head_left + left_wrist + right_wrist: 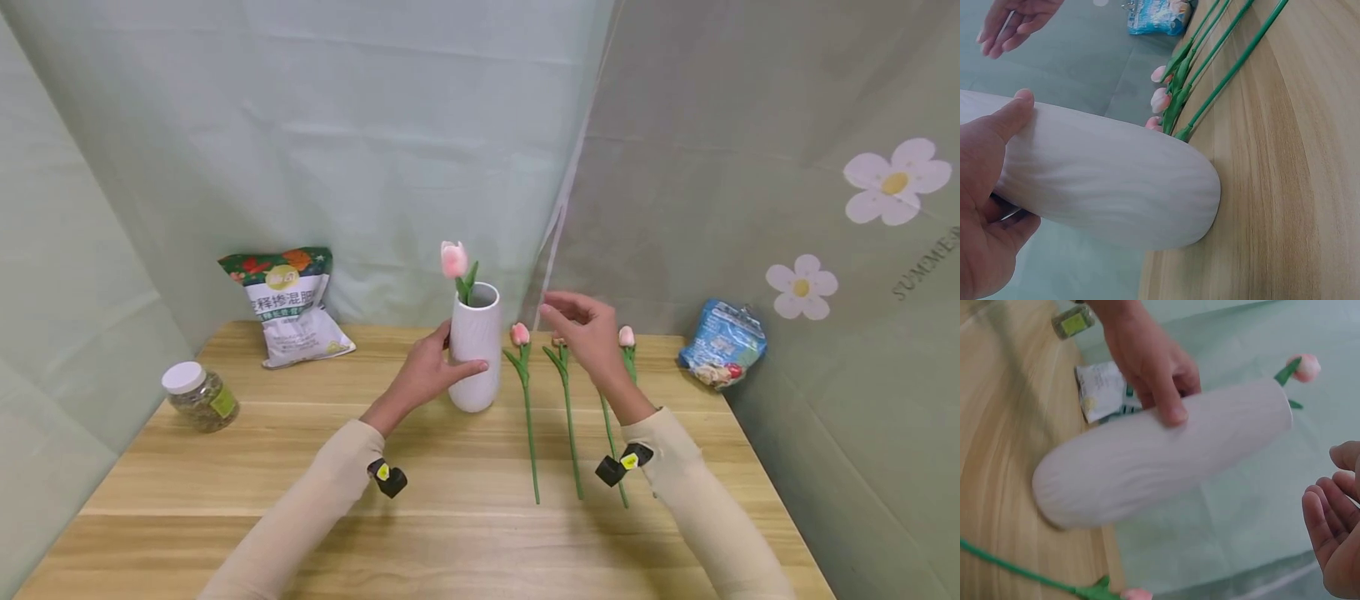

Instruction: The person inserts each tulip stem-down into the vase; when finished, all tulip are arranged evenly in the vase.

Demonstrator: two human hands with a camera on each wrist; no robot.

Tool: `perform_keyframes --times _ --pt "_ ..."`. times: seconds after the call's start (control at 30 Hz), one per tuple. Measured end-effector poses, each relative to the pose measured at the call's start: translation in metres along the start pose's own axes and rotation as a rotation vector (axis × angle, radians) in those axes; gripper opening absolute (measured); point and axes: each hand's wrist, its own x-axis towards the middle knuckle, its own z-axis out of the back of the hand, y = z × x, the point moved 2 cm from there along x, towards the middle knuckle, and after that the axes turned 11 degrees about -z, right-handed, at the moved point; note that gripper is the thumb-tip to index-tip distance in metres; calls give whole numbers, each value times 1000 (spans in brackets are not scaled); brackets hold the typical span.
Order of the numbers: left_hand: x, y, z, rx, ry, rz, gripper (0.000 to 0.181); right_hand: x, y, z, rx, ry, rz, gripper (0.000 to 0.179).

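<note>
A white ribbed vase [476,358] stands upright on the table, with one pink tulip [454,260] rising from its mouth. My left hand [429,371] grips the vase from the left, thumb across its front and fingers behind. To the right of the vase, my right hand [588,333] hovers above the tulips with loosely bent fingers and nothing in them. Beneath and beside it, several pink tulips lie in a row, stems toward me; the closest to the vase is one tulip [528,417]. The right hand partly covers the other blooms. In the right wrist view, the right hand's fingers [1329,519] are empty.
A white and green bag [288,308] leans at the back left of the wooden table [315,533]. Left of it stands a jar [201,396] with a white lid. A blue packet [723,343] sits at the back right corner. Fabric walls close in the back and sides.
</note>
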Motion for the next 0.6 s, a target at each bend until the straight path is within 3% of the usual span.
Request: perform_keyframes --times 0.37,0.6 --pt "0 -1 0 5 5 -5 84 -14 -34 43 -95 -71 -66 34" --pt "1 0 0 -1 2 -5 84 -22 -58 69 -254 -134 -121 38"
